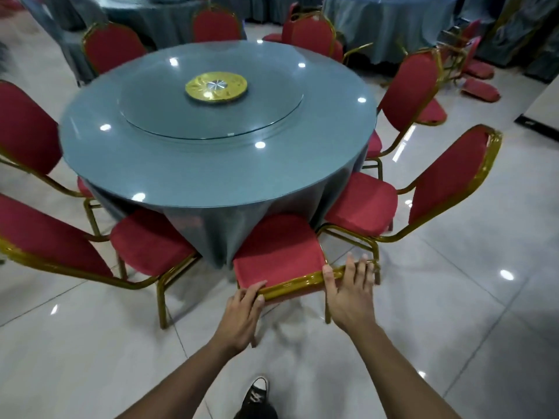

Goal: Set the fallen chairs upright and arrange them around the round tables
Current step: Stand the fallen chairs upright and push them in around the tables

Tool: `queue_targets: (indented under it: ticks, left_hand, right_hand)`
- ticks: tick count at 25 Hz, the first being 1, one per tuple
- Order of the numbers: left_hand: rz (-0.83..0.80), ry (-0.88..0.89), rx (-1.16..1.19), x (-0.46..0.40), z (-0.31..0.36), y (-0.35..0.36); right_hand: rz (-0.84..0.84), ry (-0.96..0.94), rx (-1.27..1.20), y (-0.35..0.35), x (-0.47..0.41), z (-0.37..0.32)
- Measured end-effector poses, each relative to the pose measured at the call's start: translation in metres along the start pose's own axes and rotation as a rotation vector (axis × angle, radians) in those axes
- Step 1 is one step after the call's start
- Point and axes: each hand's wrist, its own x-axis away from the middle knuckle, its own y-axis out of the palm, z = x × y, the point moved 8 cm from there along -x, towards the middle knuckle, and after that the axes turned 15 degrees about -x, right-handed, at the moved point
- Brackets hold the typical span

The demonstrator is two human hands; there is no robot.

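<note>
A red padded chair [278, 252] with a gold metal frame stands upright right in front of me, its seat against the cloth of the round grey-blue table [211, 189]. My left hand [242, 316] grips the left end of its gold top rail, fingers curled over it. My right hand [351, 297] lies on the right end of the rail, with the thumb on the rail and the fingers stretched out straight beyond it.
Upright red chairs ring the table, the nearest on my right [360, 204] and left [148, 240]. Fallen red chairs [481, 90] lie on the tiled floor at the back right. A glass turntable [211, 116] sits on the table. More clothed tables stand behind.
</note>
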Motion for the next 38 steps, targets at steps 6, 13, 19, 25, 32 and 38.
queue_targets:
  ticks: [6,13,19,25,32,38]
  left_hand:
    - [0.062,-0.151,0.097,-0.041,0.010,0.001]
    - [0.237,-0.233,0.146,-0.060,0.000,-0.010]
    - [0.509,-0.305,-0.236,-0.075,0.056,-0.025]
    - [0.385,0.078,-0.583,-0.130,0.220,0.016]
    - [0.424,-0.142,-0.821,-0.157,0.241,0.041]
    - [0.348,-0.303,-0.809,-0.153,0.229,0.035]
  right_hand:
    - [-0.109,-0.025,0.089,-0.003,-0.061,-0.005]
    - [-0.225,-0.159,0.151,0.001,-0.073,-0.021]
    - [-0.320,-0.283,0.149,-0.029,-0.095,-0.016]
    - [-0.198,-0.313,0.200,-0.131,-0.168,0.022]
    - [-0.062,-0.348,0.802,-0.320,-0.335,0.106]
    - [-0.285,-0.354,1.116,-0.407,-0.438,0.185]
